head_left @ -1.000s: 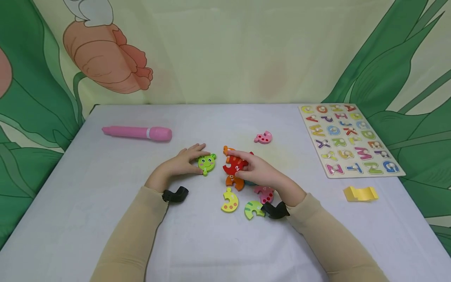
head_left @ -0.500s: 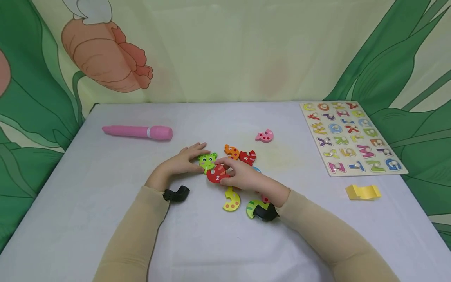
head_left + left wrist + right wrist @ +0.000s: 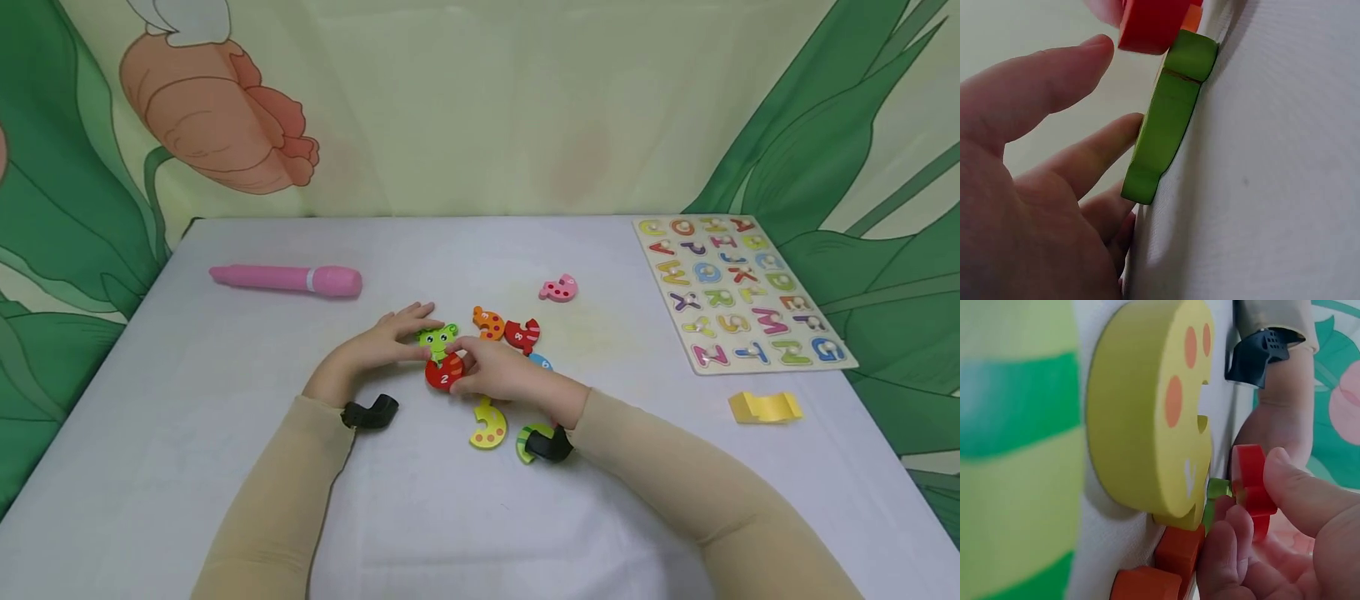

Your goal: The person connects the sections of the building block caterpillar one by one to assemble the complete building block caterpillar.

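Observation:
My right hand (image 3: 501,371) pinches a red caterpillar puzzle piece (image 3: 442,375), marked 2, between thumb and fingers. It overlaps the lower end of a green caterpillar-head piece (image 3: 433,338) with a smiling face. In the left wrist view the red piece (image 3: 1154,24) sits raised at the end of the green piece (image 3: 1169,112), which lies on the cloth. My left hand (image 3: 382,343) rests beside the green head, fingers extended along its far side; the thumb (image 3: 1079,65) stands apart from it. A yellow spotted piece (image 3: 489,427) lies below my right hand.
Orange (image 3: 489,322), red (image 3: 522,335), and partly covered blue (image 3: 541,361) and green striped (image 3: 524,442) pieces surround my right hand. A pink piece (image 3: 559,288) lies farther back. A pink marker-like stick (image 3: 285,280), a letter board (image 3: 738,292) and a yellow block (image 3: 766,408) lie outward.
My right hand has picked up the red piece marked 2 from the cluster and carried it left to the green head's lower end. My left hand stays beside the head.

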Motion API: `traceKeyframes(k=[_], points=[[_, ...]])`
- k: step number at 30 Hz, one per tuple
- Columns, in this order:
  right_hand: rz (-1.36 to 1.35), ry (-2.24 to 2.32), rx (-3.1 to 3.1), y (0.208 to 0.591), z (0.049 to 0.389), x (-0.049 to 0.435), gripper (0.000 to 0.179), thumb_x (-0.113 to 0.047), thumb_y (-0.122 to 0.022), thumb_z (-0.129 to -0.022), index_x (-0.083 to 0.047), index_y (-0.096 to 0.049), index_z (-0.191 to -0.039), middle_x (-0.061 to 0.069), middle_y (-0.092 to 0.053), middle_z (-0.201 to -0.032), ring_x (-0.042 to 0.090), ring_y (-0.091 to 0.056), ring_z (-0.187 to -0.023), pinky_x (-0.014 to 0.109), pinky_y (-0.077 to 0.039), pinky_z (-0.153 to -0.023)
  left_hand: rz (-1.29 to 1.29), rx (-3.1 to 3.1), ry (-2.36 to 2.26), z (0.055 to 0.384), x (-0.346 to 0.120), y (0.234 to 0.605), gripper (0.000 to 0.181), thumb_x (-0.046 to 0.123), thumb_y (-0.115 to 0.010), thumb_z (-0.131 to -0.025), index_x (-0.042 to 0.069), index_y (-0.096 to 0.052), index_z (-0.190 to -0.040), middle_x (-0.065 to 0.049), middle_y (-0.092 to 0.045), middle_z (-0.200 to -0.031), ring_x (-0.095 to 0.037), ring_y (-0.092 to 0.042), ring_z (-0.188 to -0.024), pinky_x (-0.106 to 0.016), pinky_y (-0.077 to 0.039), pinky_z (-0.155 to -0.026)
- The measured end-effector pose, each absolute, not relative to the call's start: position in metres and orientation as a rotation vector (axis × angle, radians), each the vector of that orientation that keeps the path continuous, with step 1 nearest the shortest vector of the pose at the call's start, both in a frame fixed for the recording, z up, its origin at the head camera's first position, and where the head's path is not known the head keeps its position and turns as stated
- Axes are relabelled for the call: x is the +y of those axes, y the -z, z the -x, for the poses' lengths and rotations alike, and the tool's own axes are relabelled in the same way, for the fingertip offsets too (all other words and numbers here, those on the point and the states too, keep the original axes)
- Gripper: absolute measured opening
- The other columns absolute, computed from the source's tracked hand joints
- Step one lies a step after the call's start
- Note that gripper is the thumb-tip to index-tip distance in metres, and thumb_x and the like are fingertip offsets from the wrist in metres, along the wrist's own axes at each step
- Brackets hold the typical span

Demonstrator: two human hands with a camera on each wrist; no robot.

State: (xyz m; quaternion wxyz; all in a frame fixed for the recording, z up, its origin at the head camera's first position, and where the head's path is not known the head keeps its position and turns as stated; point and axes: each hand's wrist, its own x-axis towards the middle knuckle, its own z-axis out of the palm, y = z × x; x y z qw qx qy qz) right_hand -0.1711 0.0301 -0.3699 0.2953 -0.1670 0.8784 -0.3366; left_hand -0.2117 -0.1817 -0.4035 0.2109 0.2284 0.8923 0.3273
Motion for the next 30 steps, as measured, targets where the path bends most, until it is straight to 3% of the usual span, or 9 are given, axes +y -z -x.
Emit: traceKeyframes(k=[7, 11, 19, 30], points=[[0.486, 0.819, 2.387, 0.3677, 0.1708, 0.0258, 0.062, -0.028, -0.07, -0.079, -0.024, -0.04, -0.133, 0.002, -0.058, -0.112, 0.015, -0.054, -0.087, 0.023, -0.048, -0.061, -0.633, 2.489, -0.885, 0.2119, -0.1834, 0.4039, 0.06, 0.036, -0.057, -0.081, 0.018, -0.042, -0.137, -0.005, -0.014, -0.153, -0.027, -0.001, -0.142, -0.054, 0.004, -0.111], [0.505, 0.814, 2.405, 0.3673, 0.1699, 0.026, 0.058, -0.025, -0.069, -0.079, -0.02, -0.044, -0.131, 0.0, -0.056, -0.121, 0.015, -0.056, -0.086, 0.022, -0.049, -0.063, -0.645, 2.495, -0.872, 0.2123, -0.1835, 0.4048, 0.059, 0.032, -0.058, -0.081, 0.019, -0.042, -0.136, -0.005, -0.015, -0.153, -0.027, -0.002, -0.141, -0.054, 0.004, -0.112], [0.58, 0.794, 2.425, 0.3705, 0.1705, 0.0261, 0.044, -0.02, -0.066, -0.082, -0.017, -0.052, -0.123, -0.002, -0.059, -0.091, 0.014, -0.055, -0.076, 0.021, -0.049, -0.06, -0.661, 2.492, -0.894, 0.2106, -0.1827, 0.4022, 0.057, 0.033, -0.057, -0.082, 0.017, -0.043, -0.135, -0.006, -0.016, -0.153, -0.027, -0.003, -0.141, -0.053, 0.004, -0.112], [0.696, 0.657, 2.418, 0.3695, 0.169, 0.0266, 0.053, -0.021, -0.067, -0.081, -0.019, -0.048, -0.131, -0.002, -0.055, -0.079, 0.013, -0.052, -0.068, 0.021, -0.044, -0.058, -0.667, 2.497, -0.876, 0.2111, -0.1822, 0.4019, 0.058, 0.032, -0.057, -0.081, 0.017, -0.043, -0.135, -0.006, -0.017, -0.153, -0.027, -0.004, -0.141, -0.053, 0.002, -0.112]])
